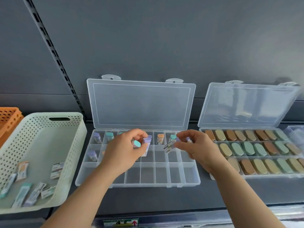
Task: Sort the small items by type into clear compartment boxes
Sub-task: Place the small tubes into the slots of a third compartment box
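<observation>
- Sorting is mid-step: the left grip (125, 150) pinches a teal-capped piece (137, 143) and a purple-capped piece (146, 142) together above the middle cells of the clear compartment box (136, 185).
- The right grip (195, 145) pinches a labelled purple piece (172, 143) by its printed sleeve, over the back right cells. Something pale also shows between its fingers, too blurred to name.
- Done well, each piece goes in singly, matched by cap colour to a cell already started: a purple one (97, 137) sits back left, a teal one (109, 136) beside it, an orange one (160, 139) further right. Lowering each upright, not dropping it, should keep it from hopping the low dividers.
- Box and propped lid (139, 104) are thin, glossy, translucent plastic with straight dividers. The pieces are short and stubby, with rounded matte pastel caps and paper-like sleeves.
- A pale perforated basket (69, 145) at left holds more pieces (21, 195) lying flat. A second box (263, 176) at right holds rows of smooth oval pieces (236, 148).
</observation>
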